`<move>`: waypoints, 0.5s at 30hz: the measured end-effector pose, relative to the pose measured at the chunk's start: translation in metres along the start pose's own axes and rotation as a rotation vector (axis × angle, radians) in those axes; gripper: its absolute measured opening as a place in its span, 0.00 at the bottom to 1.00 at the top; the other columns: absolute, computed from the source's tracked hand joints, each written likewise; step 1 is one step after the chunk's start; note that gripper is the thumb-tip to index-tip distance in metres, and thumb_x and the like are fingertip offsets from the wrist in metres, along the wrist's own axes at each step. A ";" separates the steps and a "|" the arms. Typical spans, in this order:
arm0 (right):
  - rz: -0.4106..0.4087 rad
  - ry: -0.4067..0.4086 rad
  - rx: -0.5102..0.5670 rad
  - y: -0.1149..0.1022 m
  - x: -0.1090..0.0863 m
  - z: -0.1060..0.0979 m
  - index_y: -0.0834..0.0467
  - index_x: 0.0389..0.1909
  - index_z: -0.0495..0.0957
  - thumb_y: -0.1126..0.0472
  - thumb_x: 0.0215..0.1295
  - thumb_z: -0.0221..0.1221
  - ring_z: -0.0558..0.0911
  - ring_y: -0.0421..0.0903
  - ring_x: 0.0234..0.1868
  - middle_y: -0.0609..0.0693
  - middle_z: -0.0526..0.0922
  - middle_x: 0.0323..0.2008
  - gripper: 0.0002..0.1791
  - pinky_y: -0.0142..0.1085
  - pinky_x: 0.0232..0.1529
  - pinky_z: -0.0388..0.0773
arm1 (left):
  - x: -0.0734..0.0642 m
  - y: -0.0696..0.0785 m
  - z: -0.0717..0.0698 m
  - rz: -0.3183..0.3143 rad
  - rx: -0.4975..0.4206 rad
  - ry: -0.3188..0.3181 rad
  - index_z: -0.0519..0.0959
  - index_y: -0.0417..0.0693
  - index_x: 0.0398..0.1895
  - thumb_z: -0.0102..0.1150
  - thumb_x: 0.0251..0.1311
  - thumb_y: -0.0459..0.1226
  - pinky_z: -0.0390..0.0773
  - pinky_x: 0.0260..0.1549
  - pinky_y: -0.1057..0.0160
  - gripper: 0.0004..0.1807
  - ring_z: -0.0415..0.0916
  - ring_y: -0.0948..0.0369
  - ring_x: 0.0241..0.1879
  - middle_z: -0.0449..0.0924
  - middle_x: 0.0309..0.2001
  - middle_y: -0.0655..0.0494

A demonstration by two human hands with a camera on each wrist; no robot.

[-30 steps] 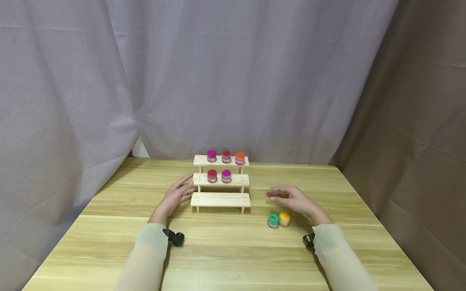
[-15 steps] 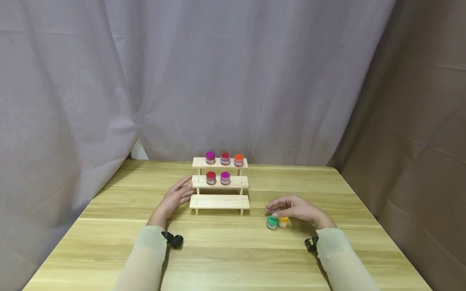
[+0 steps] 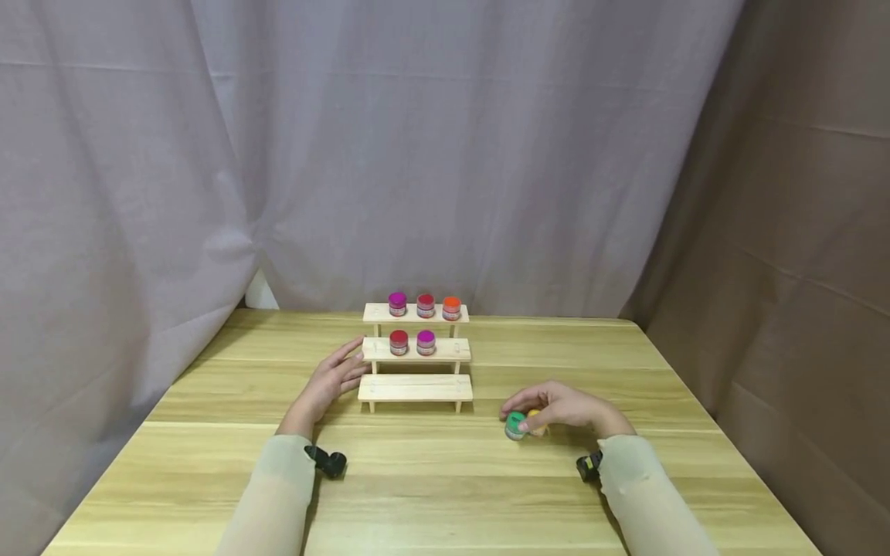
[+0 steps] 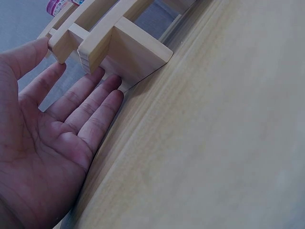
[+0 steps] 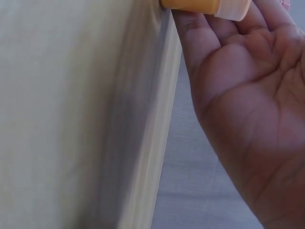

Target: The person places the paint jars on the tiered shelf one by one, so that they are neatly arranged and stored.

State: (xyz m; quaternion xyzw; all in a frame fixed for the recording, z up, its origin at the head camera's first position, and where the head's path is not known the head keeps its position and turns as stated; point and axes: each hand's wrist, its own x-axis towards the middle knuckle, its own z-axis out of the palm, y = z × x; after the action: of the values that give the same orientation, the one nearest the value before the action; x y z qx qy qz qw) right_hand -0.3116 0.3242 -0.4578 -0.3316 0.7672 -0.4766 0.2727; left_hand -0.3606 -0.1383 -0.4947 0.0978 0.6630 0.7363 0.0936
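Note:
In the head view a three-step wooden rack stands on the table. My left hand is at its left side, fingers extended; in the left wrist view the fingertips meet the ends of the rack's shelves. My right hand pinches a small jar with a green lid between thumb and fingers, right of the rack. Just behind the thumb is a yellow-lidded jar, partly covered by the hand. The right wrist view shows the yellow jar at the top edge, in front of the fingers.
The top shelf bears a purple jar, a red jar and an orange jar. On the middle shelf are another red jar and another purple jar. A grey curtain hangs behind the wooden table.
My right hand has come down and toward me onto the green-lidded jar and now pinches it. The left hand stays at the rack's side. The head view has shifted slightly.

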 end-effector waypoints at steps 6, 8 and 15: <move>0.029 -0.007 -0.005 -0.001 0.001 0.002 0.68 0.61 0.76 0.68 0.65 0.65 0.83 0.50 0.51 0.65 0.81 0.56 0.24 0.35 0.50 0.82 | 0.000 0.000 0.000 0.009 -0.009 -0.013 0.58 0.54 0.79 0.55 0.73 0.49 0.74 0.63 0.55 0.35 0.68 0.42 0.67 0.62 0.73 0.38; 0.040 -0.005 -0.019 -0.001 0.002 0.003 0.66 0.61 0.77 0.67 0.65 0.66 0.83 0.48 0.49 0.63 0.83 0.54 0.24 0.34 0.47 0.82 | 0.000 0.001 0.000 0.010 -0.012 -0.015 0.58 0.55 0.79 0.55 0.73 0.49 0.74 0.63 0.54 0.35 0.68 0.42 0.67 0.61 0.73 0.38; 0.049 0.007 -0.065 0.000 0.005 0.004 0.62 0.57 0.81 0.64 0.64 0.68 0.82 0.44 0.44 0.58 0.85 0.48 0.21 0.32 0.40 0.82 | -0.001 0.001 0.000 -0.006 -0.023 -0.012 0.58 0.55 0.79 0.54 0.74 0.47 0.74 0.63 0.55 0.33 0.66 0.41 0.68 0.60 0.74 0.37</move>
State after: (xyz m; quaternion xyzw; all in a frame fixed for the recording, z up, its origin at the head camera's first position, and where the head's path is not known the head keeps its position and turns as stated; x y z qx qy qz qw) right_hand -0.3112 0.3182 -0.4601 -0.3199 0.7911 -0.4456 0.2708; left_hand -0.3595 -0.1383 -0.4933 0.0992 0.6543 0.7429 0.1007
